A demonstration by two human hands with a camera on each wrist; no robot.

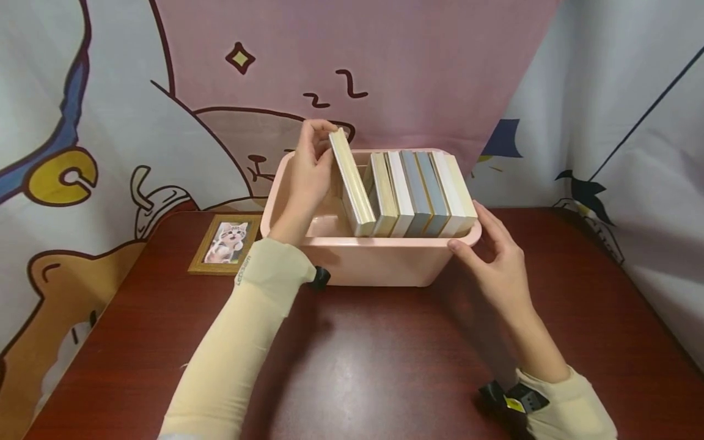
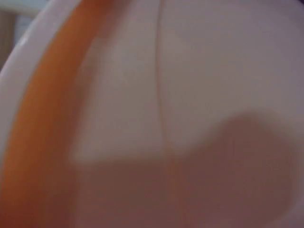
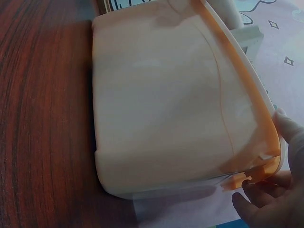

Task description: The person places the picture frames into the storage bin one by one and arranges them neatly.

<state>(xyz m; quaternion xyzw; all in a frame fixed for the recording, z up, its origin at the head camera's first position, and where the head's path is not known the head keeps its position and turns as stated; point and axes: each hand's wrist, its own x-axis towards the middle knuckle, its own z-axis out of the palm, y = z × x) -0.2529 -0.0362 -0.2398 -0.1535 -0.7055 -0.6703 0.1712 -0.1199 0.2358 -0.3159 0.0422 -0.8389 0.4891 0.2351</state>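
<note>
My left hand (image 1: pixel 312 162) holds a cream-edged book (image 1: pixel 354 186) by its upper far end. The book leans left inside a pink plastic bin (image 1: pixel 374 263), its near lower end by the front rim. Several more books (image 1: pixel 420 195), with cream, white and grey-blue edges, stand in a row filling the right part of the bin. At the right front corner, my right hand (image 1: pixel 497 263) grips the rim, thumb in front and fingers around the side. The right wrist view shows this hand (image 3: pixel 278 197) at the bin's corner. Blurred bin wall (image 2: pixel 213 71) fills the left wrist view.
A framed kitten picture (image 1: pixel 227 242) lies on the dark red wooden table (image 1: pixel 352 366), left of the bin. Behind the table hangs a cartoon-printed cloth (image 1: pixel 412 67). Both sleeves carry black wrist gear.
</note>
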